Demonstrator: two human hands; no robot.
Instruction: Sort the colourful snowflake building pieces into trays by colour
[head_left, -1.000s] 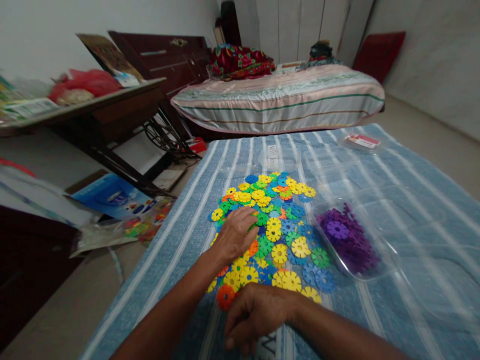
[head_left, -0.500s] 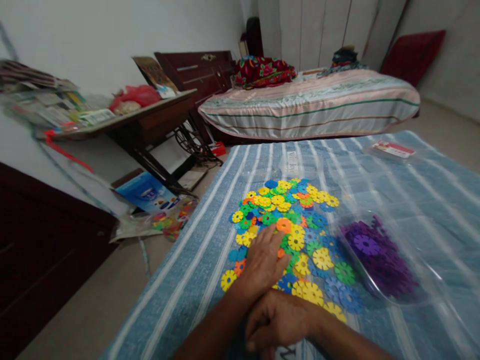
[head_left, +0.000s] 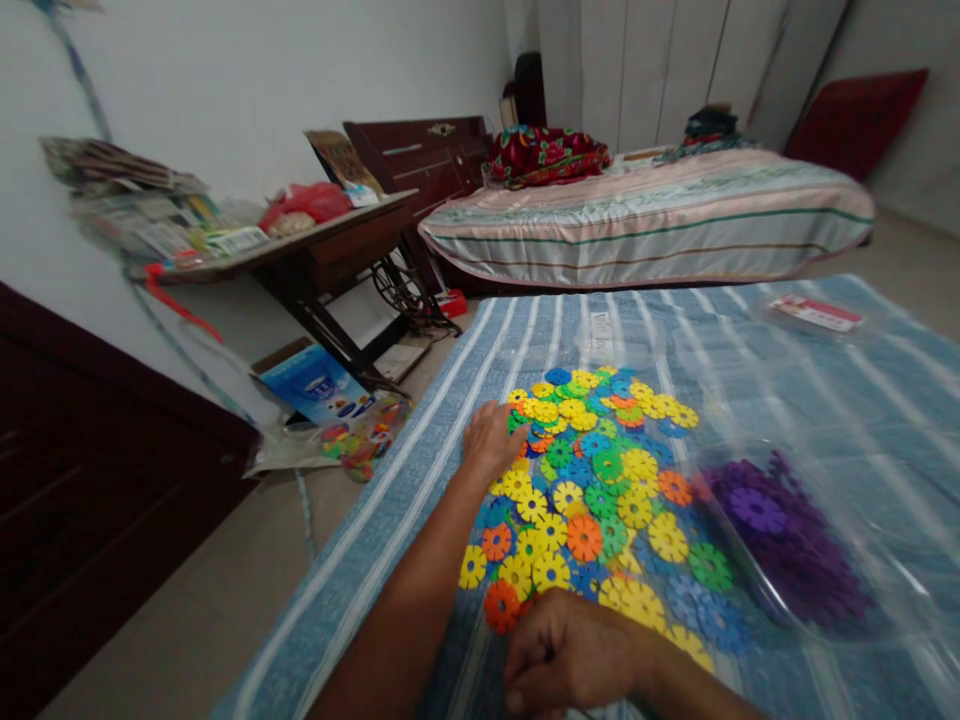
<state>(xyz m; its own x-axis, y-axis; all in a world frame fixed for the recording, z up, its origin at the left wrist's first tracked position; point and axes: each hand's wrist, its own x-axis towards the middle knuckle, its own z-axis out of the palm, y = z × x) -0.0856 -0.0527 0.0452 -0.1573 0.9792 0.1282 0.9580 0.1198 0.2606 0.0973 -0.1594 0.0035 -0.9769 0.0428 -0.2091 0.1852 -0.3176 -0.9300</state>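
Left hand moved from pile middle out to far-left edge of snowflake discs; fingers curled down onto discs there, grip narrow, whether disc pinched cannot tell. Right hand remains at near edge of pile, closed into loose fist; contents hidden. Discs spread flatter on blue striped bedspread, orange ones now exposed near centre. Purple discs sit apart in clear plastic tub, right of pile. Judgement: colour sorting under way, mixed pile largely unsorted.

Soft indoor light, blurred, warped edges
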